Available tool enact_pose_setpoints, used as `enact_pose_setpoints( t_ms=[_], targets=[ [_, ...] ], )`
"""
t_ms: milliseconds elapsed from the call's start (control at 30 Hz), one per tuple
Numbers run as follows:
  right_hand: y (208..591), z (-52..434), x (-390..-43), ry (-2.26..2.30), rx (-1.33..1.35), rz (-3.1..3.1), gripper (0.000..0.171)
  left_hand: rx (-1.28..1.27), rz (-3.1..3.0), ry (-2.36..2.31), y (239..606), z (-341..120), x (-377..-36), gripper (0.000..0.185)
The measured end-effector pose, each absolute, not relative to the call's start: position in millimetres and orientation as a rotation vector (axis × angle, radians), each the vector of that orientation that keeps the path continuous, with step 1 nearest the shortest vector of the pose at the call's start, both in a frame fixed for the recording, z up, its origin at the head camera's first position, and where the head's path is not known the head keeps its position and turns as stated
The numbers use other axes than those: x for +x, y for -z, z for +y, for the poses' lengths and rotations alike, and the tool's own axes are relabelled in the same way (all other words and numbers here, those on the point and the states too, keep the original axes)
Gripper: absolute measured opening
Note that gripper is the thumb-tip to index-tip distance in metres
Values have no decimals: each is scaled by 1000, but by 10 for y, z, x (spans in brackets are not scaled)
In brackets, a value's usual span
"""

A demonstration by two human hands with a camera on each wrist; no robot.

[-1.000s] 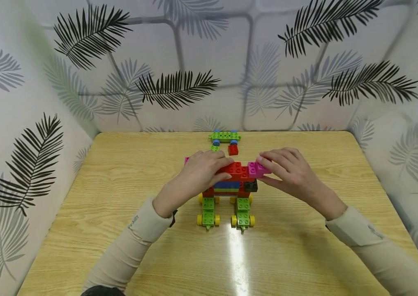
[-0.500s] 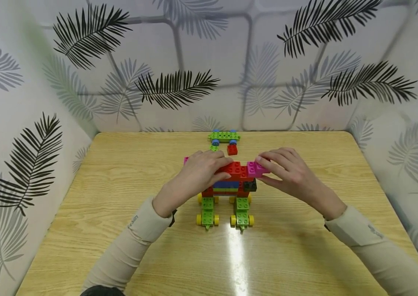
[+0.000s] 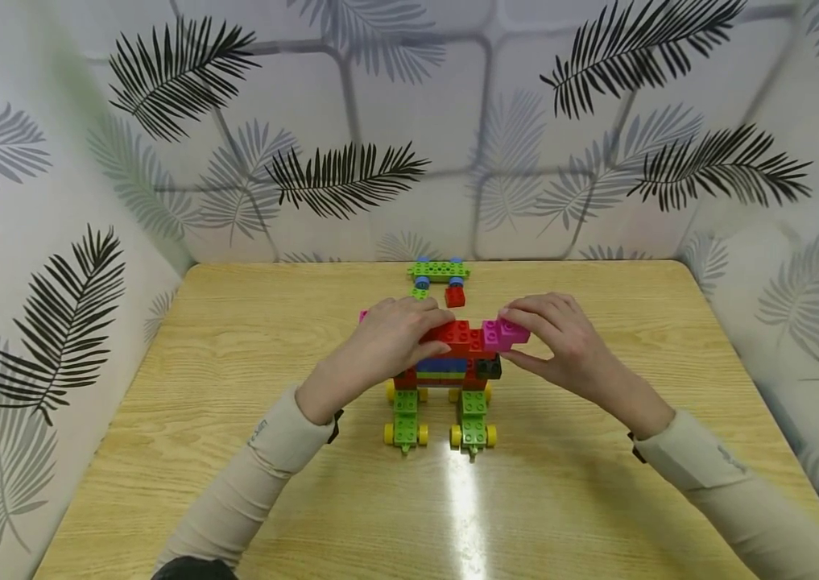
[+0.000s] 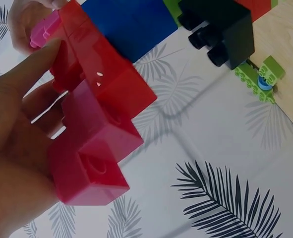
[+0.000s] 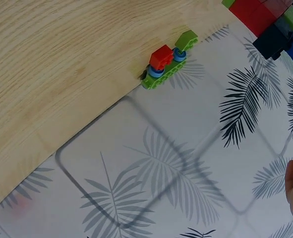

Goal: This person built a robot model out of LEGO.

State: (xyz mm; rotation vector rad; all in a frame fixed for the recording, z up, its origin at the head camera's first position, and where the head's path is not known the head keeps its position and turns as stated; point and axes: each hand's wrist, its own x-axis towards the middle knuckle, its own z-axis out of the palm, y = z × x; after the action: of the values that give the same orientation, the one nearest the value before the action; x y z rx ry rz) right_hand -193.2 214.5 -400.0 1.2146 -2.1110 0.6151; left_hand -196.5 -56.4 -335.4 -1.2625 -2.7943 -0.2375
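A toy animal-like build of large building bricks stands on the table, with red bricks [image 3: 461, 338] along its top. My left hand [image 3: 396, 337] grips these red bricks from above. Pink bricks [image 4: 94, 148] stick out at the left end, beside that palm in the left wrist view. At the right end, my right hand [image 3: 561, 338] pinches the pink bricks [image 3: 499, 332] between fingers above and thumb below. Under the red row come a blue brick [image 3: 441, 366] and a black brick [image 3: 488, 367]. Green legs [image 3: 473, 419] with yellow wheels support the build.
Behind the build lies a green wheeled base [image 3: 438, 271] with blue wheels, near the table's back edge. A loose red brick [image 3: 455, 297] and a small green brick [image 3: 419, 294] are in front of it. Leaf-patterned walls [image 3: 409, 105] surround the wooden table [image 3: 235, 387].
Both hands keep their places on the build. The right hand's thumb and fingers have shifted slightly, so more of the pink bricks shows. The head view has tilted a little.
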Motion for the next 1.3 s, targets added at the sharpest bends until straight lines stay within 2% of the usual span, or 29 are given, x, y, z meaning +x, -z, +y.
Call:
enact_pose_setpoints(
  t_ms=[300,567,800,900,1100,1200,1300],
  targets=[
    [3989,2094,-1904,-651,1226,-2082,48,-1236,-2889,154,3299,-706,-1956,50],
    [4002,2079,-1907,-670,1218,-2089,49,-1221,-2896,304,3294,-868,-1965,46],
    [3995,2083,-1939,-841,1223,-2065,61,-1195,-2934,371,3300,-913,-1963,41],
    [3967,2096,-2047,-1083,1135,-2056,61,-1175,-2938,399,3301,-960,-1958,42],
    [3858,2090,-2284,-1470,791,-2214,34,-1130,-2967,486,3307,-1025,-1961,41],
    [3953,2057,-2444,-1503,673,-2400,35,-1121,-2978,533,3325,-1036,-1969,40],
    [4190,2010,-2670,-1446,685,-2558,39,-1129,-2959,554,3343,-1046,-1983,39]
  ],
)
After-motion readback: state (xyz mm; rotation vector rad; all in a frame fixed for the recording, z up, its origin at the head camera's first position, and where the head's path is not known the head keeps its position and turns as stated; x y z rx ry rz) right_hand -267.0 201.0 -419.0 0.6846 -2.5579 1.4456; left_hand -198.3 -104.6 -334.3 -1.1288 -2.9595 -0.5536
